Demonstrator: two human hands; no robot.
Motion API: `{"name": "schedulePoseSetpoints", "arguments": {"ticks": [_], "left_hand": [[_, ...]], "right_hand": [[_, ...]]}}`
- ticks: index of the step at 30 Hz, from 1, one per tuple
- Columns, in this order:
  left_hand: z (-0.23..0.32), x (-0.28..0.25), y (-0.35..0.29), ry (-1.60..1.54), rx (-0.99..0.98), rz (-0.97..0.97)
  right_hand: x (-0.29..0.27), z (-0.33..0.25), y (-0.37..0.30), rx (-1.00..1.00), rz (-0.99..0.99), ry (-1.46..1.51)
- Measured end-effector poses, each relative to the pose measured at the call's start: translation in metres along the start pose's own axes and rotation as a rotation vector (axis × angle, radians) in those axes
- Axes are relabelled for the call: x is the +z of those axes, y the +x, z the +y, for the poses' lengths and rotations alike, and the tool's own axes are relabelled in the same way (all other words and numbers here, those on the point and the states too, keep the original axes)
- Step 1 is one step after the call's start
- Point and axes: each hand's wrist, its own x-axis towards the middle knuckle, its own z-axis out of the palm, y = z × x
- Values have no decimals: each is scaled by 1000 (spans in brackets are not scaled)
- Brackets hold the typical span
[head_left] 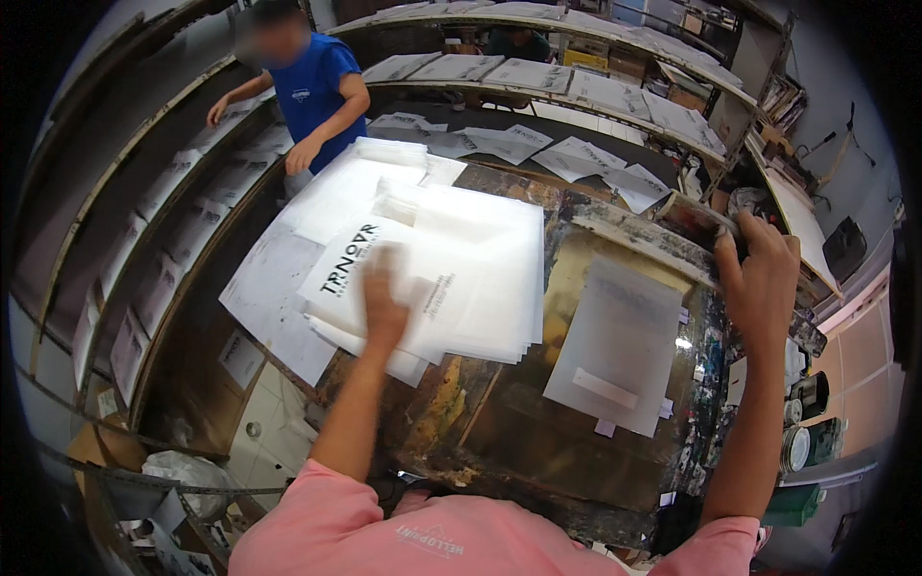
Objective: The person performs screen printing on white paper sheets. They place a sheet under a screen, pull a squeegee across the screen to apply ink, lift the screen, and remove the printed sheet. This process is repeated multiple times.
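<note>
My left hand (386,305) is over a stack of white printed sheets or flat bags (480,278), on the top piece with black lettering. Motion blurs its fingers, so I cannot tell whether it grips that piece. At the right, my right hand (759,267) has its fingers closed around the end of a dark, paint-stained bar (693,219); how far the bar extends is partly hidden. Between my arms, a translucent grey sheet (619,341) lies on a glossy brown board (514,403), with small pale tabs around it and a white strip near its lower edge.
Beyond the stack, a person in a blue shirt (322,91) reaches toward the left shelves (144,240), which hold printed sheets. More sheets lie on the dark surface (519,123) and far racks (595,88). Cans (795,449) stand at the right; another person is partly hidden behind the racks.
</note>
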Motion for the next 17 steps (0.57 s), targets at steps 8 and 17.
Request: {"name": "schedulePoseSetpoints", "arguments": {"ticks": [8,17], "left_hand": [[202,89,-65,-64,475,-1024],[326,121,-130,-272,646,-1017]], "right_hand": [[-2,8,24,-12,-20,32],[19,56,35,-136,-138,-23]]}}
